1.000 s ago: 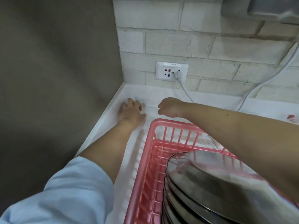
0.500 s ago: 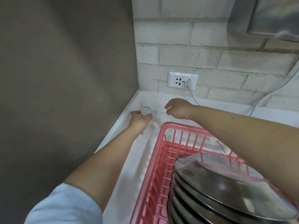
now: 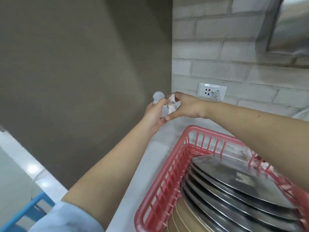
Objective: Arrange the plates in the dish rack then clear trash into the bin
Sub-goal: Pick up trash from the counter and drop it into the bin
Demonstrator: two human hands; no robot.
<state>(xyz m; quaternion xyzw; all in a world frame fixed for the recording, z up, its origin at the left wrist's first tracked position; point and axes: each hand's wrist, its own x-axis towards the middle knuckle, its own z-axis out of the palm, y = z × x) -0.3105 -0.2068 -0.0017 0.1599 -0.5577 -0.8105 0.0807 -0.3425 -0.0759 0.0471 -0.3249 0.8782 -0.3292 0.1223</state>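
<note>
Crumpled trash [image 3: 170, 104] is pinched between left hand [image 3: 154, 114] and right hand [image 3: 185, 107], at 11 o'clock from the rack [image 3: 167, 173]. Scraps should be gathered into one closed grip before being carried.

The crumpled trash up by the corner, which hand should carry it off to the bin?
Probably the left hand: it grips the clear trash on the counter's open side, while the right hand reaches across the pink dish rack. No bin is visible.
</note>
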